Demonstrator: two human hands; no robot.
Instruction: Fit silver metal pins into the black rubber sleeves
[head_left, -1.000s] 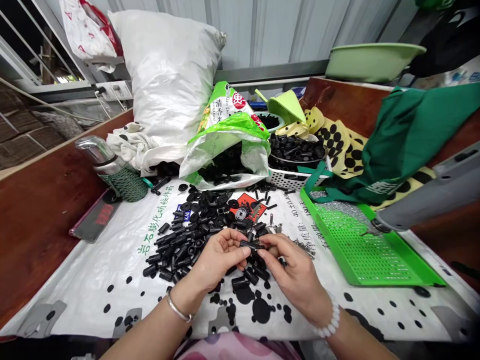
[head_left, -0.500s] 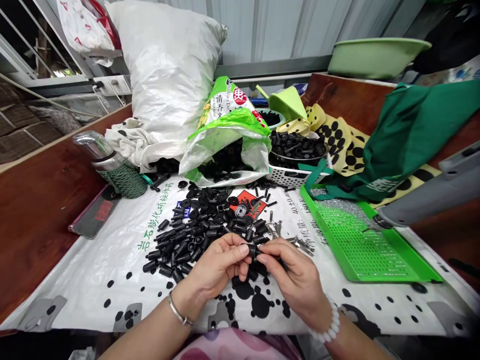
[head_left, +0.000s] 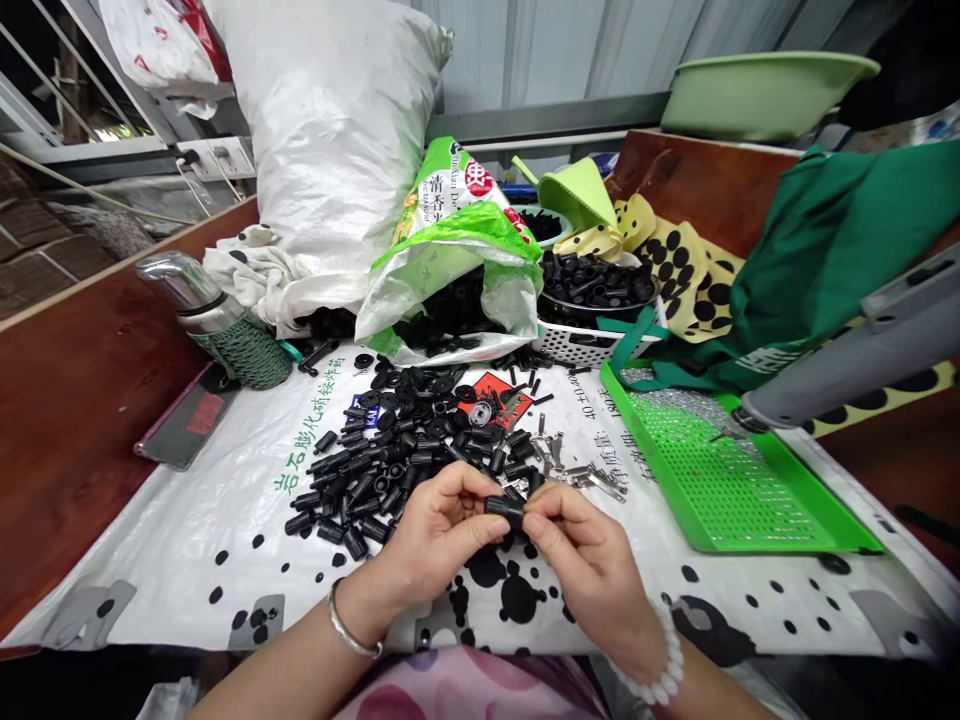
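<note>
Between both hands is one black plastic cylindrical part, lying roughly level above the near side of the pile. My left hand pinches its left end between thumb and fingers. At the other end, my right hand closes thumb and fingertips on it; whether a smaller piece is in those fingertips is hidden. Just beyond spreads a heap of black plastic parts, cylinders and round discs mixed. Small metal strips lie to the right of the heap.
A green perforated tray holds small shiny pieces, with a grey electric screwdriver over it. Behind the heap are an open rice bag and a white basket of black parts. A flask and phone are left.
The black cylindrical part has turned and shows more of its side between the hands. Both hands have shifted slightly. The camera view has moved a little.
</note>
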